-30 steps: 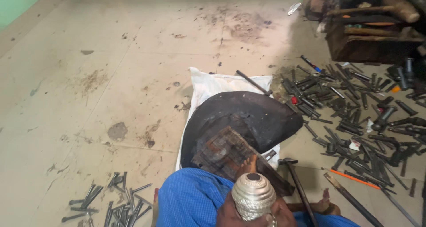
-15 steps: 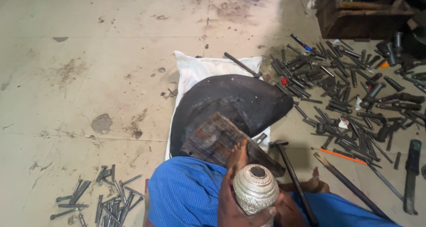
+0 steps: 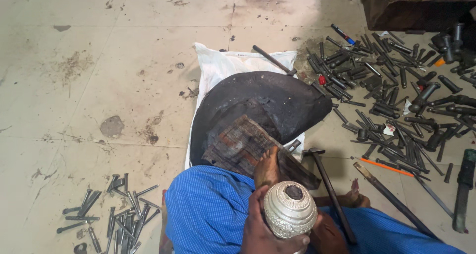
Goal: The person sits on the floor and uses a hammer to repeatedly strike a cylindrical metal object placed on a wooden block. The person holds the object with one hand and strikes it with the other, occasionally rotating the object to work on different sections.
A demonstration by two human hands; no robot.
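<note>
Low in the head view, the left hand [image 3: 265, 229] wraps its fingers around the side of a rounded, embossed silver-coloured metal vessel [image 3: 290, 210], its grip clenched on the vessel's left flank and underside. The right hand [image 3: 327, 234] sits just to the vessel's right and lower, mostly hidden behind it; whether its grip grasps anything I cannot tell. The vessel is held above the blue-checked cloth over the person's legs [image 3: 208, 209], its top turned toward the camera.

That top shows a dark round plug or opening in the middle, ringed by pale, shiny metal, and the bulging wall carries fine raised patterning in bands.

Just beyond it, a bare foot [image 3: 267, 167] rests on a worn wooden block [image 3: 248, 147], which lies against a large dark domed mass [image 3: 263, 105] set on a white sack [image 3: 223, 68] on the tiled floor [image 3: 99, 60]. A hammer [image 3: 327, 184] lies just right of the block. Many dark metal punches [image 3: 396, 100] are scattered on the right; a smaller heap of grey punches [image 3: 116, 214] lies on the left.
</note>
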